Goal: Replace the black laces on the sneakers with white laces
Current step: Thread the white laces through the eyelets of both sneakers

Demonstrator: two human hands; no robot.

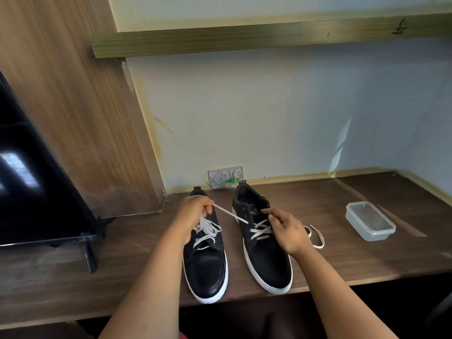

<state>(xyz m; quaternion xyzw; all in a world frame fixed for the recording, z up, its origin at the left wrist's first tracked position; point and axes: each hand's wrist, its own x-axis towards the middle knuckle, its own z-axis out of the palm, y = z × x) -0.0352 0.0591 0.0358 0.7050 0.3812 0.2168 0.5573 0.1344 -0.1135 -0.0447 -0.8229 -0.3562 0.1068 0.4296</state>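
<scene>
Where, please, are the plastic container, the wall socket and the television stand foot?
plastic container [370,220]: head view, on its clear lid.
wall socket [226,177]: head view, on its white faceplate.
television stand foot [90,256]: head view, on the black leg.

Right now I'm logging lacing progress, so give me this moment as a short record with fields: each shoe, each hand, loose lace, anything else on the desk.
left shoe: left sneaker, white lace through its eyelets
right shoe: right sneaker, white lace crossed low, upper eyelets bare
left hand: left hand pinches one lace end pulled taut from the right sneaker
right hand: right hand fingers curled at the tongue, grip unclear
loose lace: other end lies on the desk
other: lidded plastic container, screen
black laces: none visible
</scene>
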